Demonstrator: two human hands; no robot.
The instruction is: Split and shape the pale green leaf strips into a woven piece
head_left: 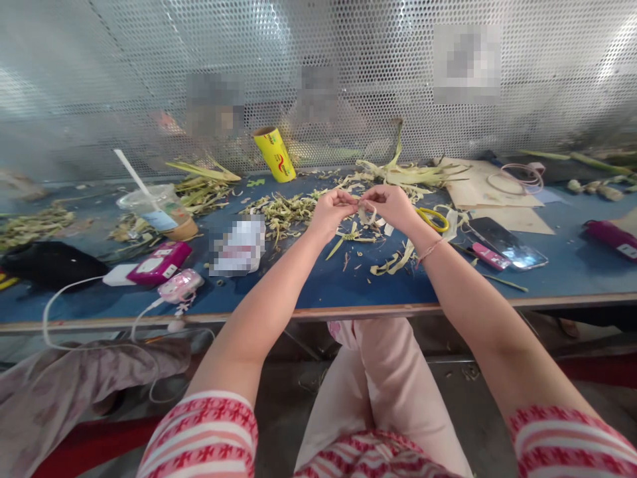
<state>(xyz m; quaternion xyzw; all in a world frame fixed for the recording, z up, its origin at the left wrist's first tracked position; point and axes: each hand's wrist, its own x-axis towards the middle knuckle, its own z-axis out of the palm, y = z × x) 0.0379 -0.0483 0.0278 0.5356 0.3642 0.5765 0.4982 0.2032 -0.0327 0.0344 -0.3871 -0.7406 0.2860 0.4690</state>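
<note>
Pinching a pale strip [367,214] with your left hand [330,211] and right hand [392,203], you hold it over the table [358,292]. On your left, a plastic cup [172,198] holds a brown drink [183,229] and straw [135,175].

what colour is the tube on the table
The tube is yellow with red and dark print; the head view shows it.

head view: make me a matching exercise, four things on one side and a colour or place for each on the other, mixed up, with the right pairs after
1. pale strip
2. tube
3. plastic cup
4. phone

A. has a white straw in it
B. beside a small pink object
C. held between the left hand and right hand
D. yellow with printing

Pairs: 1-C, 2-D, 3-A, 4-B
</note>
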